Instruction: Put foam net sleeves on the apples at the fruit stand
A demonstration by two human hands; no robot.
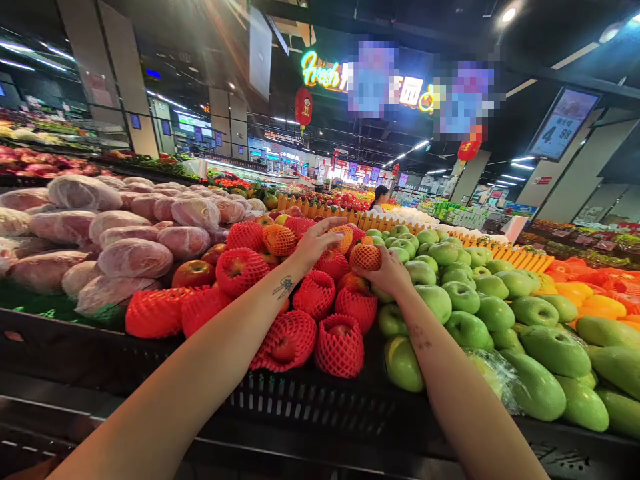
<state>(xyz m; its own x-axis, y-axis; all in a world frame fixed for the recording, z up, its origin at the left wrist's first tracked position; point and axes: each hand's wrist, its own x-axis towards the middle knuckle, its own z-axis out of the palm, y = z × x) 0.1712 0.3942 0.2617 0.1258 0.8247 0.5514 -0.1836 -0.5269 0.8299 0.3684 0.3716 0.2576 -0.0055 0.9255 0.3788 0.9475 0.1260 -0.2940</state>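
My left hand (317, 241) reaches over the apple pile, its fingers around an apple in an orange foam net (345, 238). Close by, my right hand (389, 272) grips another apple in an orange foam net (365, 257) from its right side; the far fingers are hidden behind it. Below both hands lie several apples in red foam nets (340, 345). A third orange-netted apple (279, 239) rests left of my left hand. Bare red apples (193, 273) show between the netted ones. Green apples (465, 297) border my right hand and forearm.
Plastic-wrapped pinkish fruit (135, 257) is heaped on the left. Green mangoes (550, 350) and orange fruit (600, 305) lie on the right. A black slotted crate edge (310, 403) runs along the front, and a yellow picket-style divider (320, 207) along the back. A person (380, 199) stands beyond.
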